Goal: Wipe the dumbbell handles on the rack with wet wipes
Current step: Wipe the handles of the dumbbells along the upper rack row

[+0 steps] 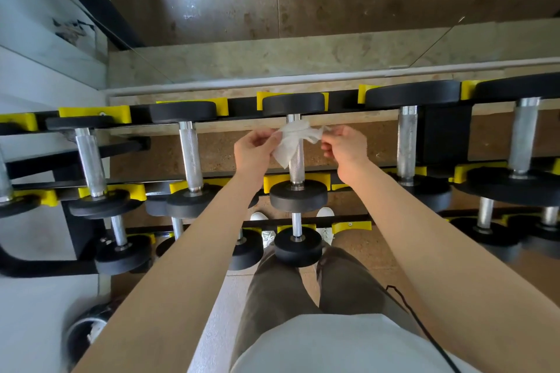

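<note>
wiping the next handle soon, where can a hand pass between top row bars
Free between the knurled steel handle beside the left hand and the steel handle further left. Crowded at the middle handle, where that hand and the right hand pinch the crumpled white wet wipe. A black post sits in the gap further right.

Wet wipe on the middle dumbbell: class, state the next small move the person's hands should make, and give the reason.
Probably slide the wet wipe down toward the near plate. The left hand and right hand pinch its ends, stretching it across the far end of the handle, whose nearer stretch is bare.
</note>
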A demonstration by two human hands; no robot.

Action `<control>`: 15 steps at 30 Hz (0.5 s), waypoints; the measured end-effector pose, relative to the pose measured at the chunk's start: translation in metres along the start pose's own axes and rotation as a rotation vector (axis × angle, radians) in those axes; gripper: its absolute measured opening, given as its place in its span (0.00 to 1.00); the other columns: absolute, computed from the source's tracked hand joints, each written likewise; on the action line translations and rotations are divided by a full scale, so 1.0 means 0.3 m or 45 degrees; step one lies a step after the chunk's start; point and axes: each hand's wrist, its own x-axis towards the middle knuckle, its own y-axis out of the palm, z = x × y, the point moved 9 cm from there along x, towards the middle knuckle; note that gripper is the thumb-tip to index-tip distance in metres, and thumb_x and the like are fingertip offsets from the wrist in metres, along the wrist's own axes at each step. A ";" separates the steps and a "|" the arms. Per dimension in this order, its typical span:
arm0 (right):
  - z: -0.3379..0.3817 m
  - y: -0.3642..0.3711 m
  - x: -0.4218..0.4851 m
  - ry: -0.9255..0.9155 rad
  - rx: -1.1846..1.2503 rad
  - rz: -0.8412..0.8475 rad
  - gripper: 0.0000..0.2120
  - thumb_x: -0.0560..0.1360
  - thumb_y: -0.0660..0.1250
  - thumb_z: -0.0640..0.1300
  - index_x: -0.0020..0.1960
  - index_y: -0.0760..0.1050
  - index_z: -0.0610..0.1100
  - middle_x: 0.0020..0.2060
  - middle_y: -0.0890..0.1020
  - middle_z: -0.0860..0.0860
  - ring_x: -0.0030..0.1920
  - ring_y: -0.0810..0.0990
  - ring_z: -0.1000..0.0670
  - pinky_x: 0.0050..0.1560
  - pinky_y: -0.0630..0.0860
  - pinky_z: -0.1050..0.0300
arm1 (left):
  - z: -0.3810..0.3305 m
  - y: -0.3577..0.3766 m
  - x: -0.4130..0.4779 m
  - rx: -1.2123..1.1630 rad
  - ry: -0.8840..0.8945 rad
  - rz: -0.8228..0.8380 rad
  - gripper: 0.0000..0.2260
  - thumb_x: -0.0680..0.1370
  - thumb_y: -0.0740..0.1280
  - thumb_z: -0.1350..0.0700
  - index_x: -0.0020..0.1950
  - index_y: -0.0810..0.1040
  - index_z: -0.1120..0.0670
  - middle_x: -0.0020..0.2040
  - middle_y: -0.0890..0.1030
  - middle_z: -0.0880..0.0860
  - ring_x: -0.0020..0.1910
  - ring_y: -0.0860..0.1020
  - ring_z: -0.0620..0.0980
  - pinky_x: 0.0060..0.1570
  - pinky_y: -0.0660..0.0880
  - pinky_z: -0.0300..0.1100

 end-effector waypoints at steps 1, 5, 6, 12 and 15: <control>0.008 0.024 -0.017 -0.045 -0.031 0.076 0.03 0.77 0.70 0.39 0.49 0.78 0.44 0.41 0.83 0.46 0.35 0.79 0.54 0.34 0.77 0.64 | 0.020 -0.024 0.000 0.004 -0.040 -0.050 0.03 0.77 0.74 0.58 0.49 0.83 0.53 0.48 0.85 0.52 0.48 0.84 0.50 0.45 0.82 0.39; 0.028 0.052 -0.062 -0.162 -0.094 0.188 0.03 0.77 0.71 0.41 0.49 0.78 0.46 0.44 0.84 0.46 0.39 0.80 0.53 0.40 0.79 0.61 | 0.041 -0.067 -0.004 0.034 -0.098 -0.128 0.05 0.77 0.74 0.57 0.52 0.82 0.54 0.49 0.84 0.52 0.47 0.84 0.49 0.38 0.79 0.35; 0.021 0.026 -0.056 -0.144 -0.075 0.142 0.03 0.77 0.70 0.41 0.50 0.78 0.47 0.44 0.83 0.48 0.39 0.80 0.53 0.40 0.79 0.61 | 0.030 -0.053 -0.011 0.042 -0.074 -0.079 0.05 0.78 0.73 0.57 0.52 0.82 0.55 0.49 0.84 0.52 0.46 0.84 0.48 0.38 0.79 0.34; -0.029 -0.057 -0.049 -0.106 -0.148 0.056 0.04 0.77 0.69 0.37 0.50 0.78 0.45 0.45 0.83 0.47 0.41 0.81 0.53 0.40 0.79 0.62 | 0.013 -0.028 -0.041 0.189 0.072 0.099 0.02 0.78 0.73 0.59 0.49 0.81 0.56 0.45 0.85 0.53 0.43 0.84 0.48 0.45 0.83 0.43; -0.031 0.033 -0.100 -0.181 -0.387 0.296 0.04 0.76 0.71 0.39 0.51 0.79 0.44 0.44 0.83 0.48 0.43 0.82 0.53 0.41 0.76 0.61 | 0.040 -0.109 -0.022 0.389 0.074 -0.034 0.03 0.78 0.74 0.56 0.48 0.81 0.52 0.45 0.85 0.52 0.45 0.84 0.51 0.46 0.83 0.43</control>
